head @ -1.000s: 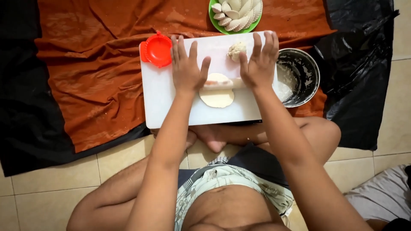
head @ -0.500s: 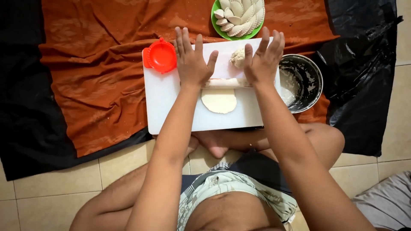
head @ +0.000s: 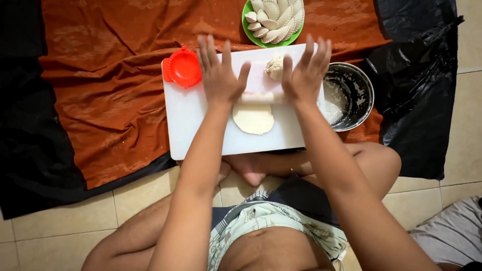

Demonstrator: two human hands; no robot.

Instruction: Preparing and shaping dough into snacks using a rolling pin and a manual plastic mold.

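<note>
Below, tiled floor, orange cloth, white board, hands flat-open on rolling pin.

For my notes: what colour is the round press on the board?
Red press, head view.

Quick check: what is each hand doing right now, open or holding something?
Left hand: open, fingers spread, palm pressing on the rolling pin.
Right hand: open, fingers spread, palm on the same rolling pin, above the flat dough.
</note>
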